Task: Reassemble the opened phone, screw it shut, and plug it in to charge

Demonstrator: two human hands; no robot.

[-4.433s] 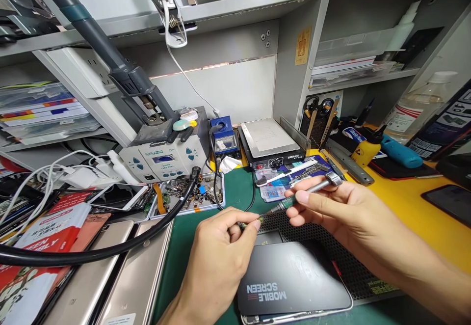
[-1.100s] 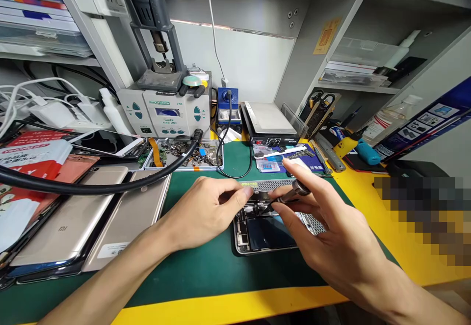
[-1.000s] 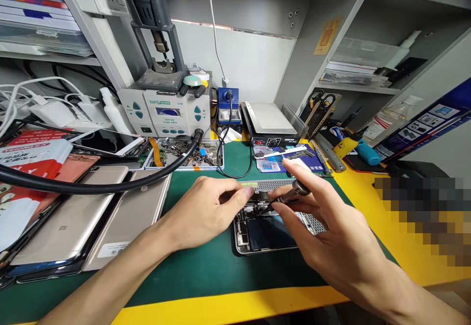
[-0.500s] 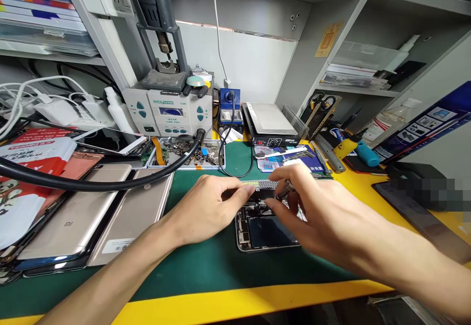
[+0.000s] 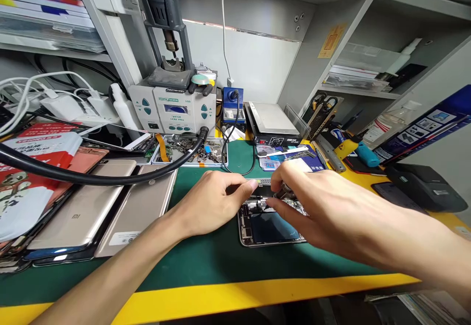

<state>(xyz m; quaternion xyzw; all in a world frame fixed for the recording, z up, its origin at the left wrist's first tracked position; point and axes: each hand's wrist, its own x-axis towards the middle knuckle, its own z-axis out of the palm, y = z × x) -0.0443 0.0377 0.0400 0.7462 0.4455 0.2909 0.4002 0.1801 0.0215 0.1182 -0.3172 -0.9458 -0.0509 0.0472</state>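
Indicating a phone-repair workshop, arranged on a desk [image 5: 221, 299] with a green mat [image 5: 217, 266]. Presenting an opened phone [image 5: 274, 228], internals exposed, set back from the front edge. Carrying a hot-air station [image 5: 180, 114] marked LEAD FREE toward the back edge, with a tray [image 5: 221, 165] of loose circuit boards [image 5: 184, 149] just in front. Bearing gold-backed phones [image 5: 83, 212] toward the front left corner. Accommodating a flat-plate unit [image 5: 274, 119] toward the back edge, plus a holder of hand tools [image 5: 319, 111] toward the back right corner.
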